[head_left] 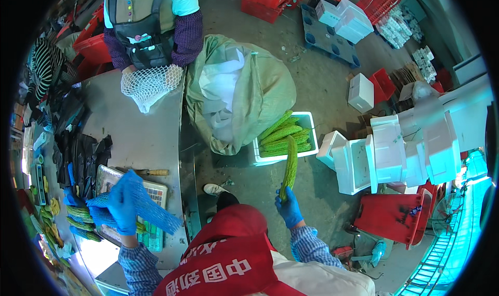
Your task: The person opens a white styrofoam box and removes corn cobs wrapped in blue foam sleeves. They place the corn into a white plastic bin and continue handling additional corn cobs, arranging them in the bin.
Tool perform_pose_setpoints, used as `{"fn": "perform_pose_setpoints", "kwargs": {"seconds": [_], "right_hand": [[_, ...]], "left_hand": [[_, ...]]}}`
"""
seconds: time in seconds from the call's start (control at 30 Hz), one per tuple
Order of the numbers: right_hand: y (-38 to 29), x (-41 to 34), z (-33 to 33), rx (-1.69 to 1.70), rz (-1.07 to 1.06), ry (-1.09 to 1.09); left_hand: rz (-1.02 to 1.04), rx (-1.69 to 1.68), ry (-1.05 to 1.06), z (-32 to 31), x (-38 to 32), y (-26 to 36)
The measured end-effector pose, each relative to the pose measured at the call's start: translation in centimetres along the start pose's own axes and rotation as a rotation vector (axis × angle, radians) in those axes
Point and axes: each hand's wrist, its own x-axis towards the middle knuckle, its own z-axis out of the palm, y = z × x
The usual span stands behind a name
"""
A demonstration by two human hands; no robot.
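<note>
My right hand [289, 210], in a blue glove, is shut on the lower end of a long green bitter melon [291, 163], which points away from me. Beyond it, more bitter melons [281, 135] fill a white foam box [312, 121] on the floor. My left hand [123, 207], also gloved in blue, grips a blue foam-mesh net [158, 208] over the metal table [134, 134]. Under that hand lies a keypad scale [159, 190], partly hidden by the net. Just left of it, several bitter melons [80, 214] lie partly wrapped in blue netting.
A wooden-handled tool [156, 172] and black plastic bags [84, 155] lie on the table. A co-worker [146, 35] across it holds white netting [151, 85]. A large green woven sack [269, 81] stands beside the table. White foam boxes [384, 151] and a red bin [390, 218] stand at right.
</note>
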Motion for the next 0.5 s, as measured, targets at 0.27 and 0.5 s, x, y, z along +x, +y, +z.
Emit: {"fn": "perform_pose_setpoints", "kwargs": {"seconds": [0.27,0.5], "right_hand": [[-2.5,18.4,2.5,-0.147,0.018,0.256],[5.1,6.2,24.9,-0.941,-0.065,-0.690]], "left_hand": [[0.174,0.077,-0.106,3.0,-3.2,5.4],[-0.085,-0.097,-0.128,2.2,-7.9,4.4]]}}
